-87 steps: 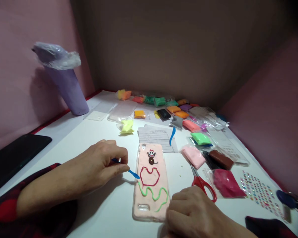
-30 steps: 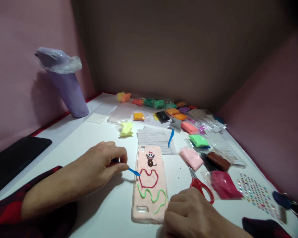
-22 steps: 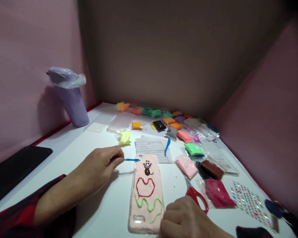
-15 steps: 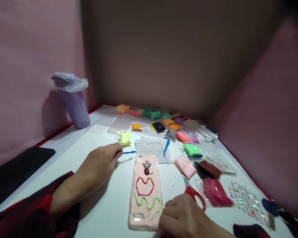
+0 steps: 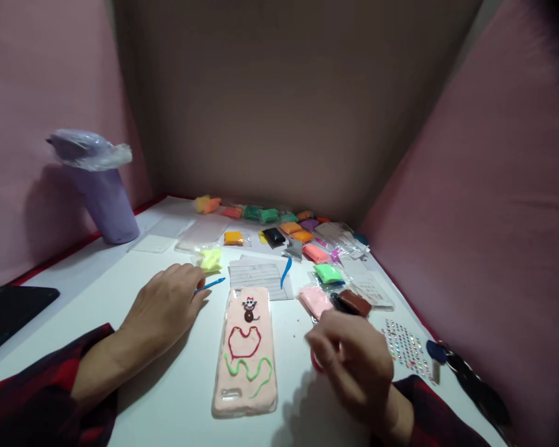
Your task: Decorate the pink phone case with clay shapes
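Observation:
My left hand (image 5: 168, 304) is closed on a slim blue modelling tool (image 5: 212, 284), whose tip points right above the table. In front of me lies a pale pink phone case (image 5: 245, 397), decorated with a small cat figure (image 5: 248, 307), a dark pink outline (image 5: 245, 356) and a wavy light green strand (image 5: 249, 374). My right hand (image 5: 354, 366) is raised to the right of the case with its fingers curled. Motion blurs it, so I cannot make out whether it holds anything. Red-handled scissors (image 5: 315, 361) lie mostly hidden behind it.
A second blue tool (image 5: 286, 273) rests on lined paper (image 5: 256, 276). Bagged coloured clay, including yellow (image 5: 210, 261), green (image 5: 328, 273) and pink (image 5: 315, 301), spreads across the back and right. A gem sticker sheet (image 5: 405, 344) lies right, a purple tumbler (image 5: 105, 202) and black phone (image 5: 16, 313) left.
My right hand has lifted off the lower right edge of the phone case and moved right, over the scissors. My left hand keeps the blue tool, now tilted upward. The view has turned slightly right.

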Tool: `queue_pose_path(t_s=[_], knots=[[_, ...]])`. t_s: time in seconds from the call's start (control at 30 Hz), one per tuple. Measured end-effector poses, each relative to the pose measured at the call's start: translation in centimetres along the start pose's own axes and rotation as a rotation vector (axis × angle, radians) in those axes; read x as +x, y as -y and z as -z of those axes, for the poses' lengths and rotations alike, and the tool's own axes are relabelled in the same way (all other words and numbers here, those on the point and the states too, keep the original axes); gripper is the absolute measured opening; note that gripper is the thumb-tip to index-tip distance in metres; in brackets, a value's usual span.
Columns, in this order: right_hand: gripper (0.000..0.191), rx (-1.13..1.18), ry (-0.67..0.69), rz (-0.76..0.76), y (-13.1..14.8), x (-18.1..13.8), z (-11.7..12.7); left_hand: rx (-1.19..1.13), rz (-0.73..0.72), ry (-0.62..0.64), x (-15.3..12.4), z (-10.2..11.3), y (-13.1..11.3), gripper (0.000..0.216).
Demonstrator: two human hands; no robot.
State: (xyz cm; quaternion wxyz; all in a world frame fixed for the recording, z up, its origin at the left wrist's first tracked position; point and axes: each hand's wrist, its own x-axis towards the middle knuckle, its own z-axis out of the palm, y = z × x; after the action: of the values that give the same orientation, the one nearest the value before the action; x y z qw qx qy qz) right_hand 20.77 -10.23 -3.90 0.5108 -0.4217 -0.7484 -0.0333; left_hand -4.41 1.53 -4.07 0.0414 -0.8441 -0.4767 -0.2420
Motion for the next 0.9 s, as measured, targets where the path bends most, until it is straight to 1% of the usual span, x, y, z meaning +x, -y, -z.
queue_pose_path(t_s=[0.07,0.1,0.17,0.27,0.37,0.43,0.47,0.57,0.63,0.7,0.8,0.9], knots=[[0.018,0.050,-0.153,-0.134,-1.0,0.3,0.3,-0.048,0.003,-0.014,0.3,0.6,-0.6,0.017],[0.016,0.057,-0.206,-0.217,-1.7,0.4,0.3,-0.088,-0.011,-0.029,0.6,1.0,-1.0,0.018],[0.014,0.062,-0.282,-0.327,-2.9,0.5,0.2,-0.197,-0.057,-0.066,1.1,1.8,-1.9,0.020],[0.018,0.028,-0.278,-0.408,-4.2,0.6,0.0,-0.324,-0.126,-0.114,1.9,2.8,-3.5,0.021],[0.020,0.004,-0.260,-0.428,-4.9,0.7,0.0,-0.368,-0.169,-0.174,2.5,2.8,-4.5,0.023],[0.020,-0.058,-0.226,-0.423,-5.0,0.8,0.2,-0.388,-0.190,-0.241,2.6,2.1,-4.5,0.023],[0.020,-0.140,-0.183,-0.411,-5.0,0.8,0.3,-0.390,-0.199,-0.275,2.6,1.6,-4.4,0.023],[0.024,-0.524,-0.010,-0.328,-4.9,0.8,0.7,-0.376,-0.205,-0.318,2.2,0.1,-3.6,0.022],[0.024,-0.718,0.056,-0.275,-4.9,0.8,0.8,-0.379,-0.204,-0.310,1.9,-0.7,-3.3,0.020],[0.022,-0.796,0.078,-0.254,-4.9,0.8,0.9,-0.397,-0.207,-0.304,1.6,-0.9,-3.2,0.017],[0.018,-0.819,0.129,-0.268,-5.0,0.7,0.9,-0.436,-0.227,-0.288,1.1,-0.7,-3.5,0.018],[0.019,-0.840,0.197,-0.303,-5.2,0.3,0.8,-0.482,-0.250,-0.252,0.8,-0.2,-3.8,0.019]])
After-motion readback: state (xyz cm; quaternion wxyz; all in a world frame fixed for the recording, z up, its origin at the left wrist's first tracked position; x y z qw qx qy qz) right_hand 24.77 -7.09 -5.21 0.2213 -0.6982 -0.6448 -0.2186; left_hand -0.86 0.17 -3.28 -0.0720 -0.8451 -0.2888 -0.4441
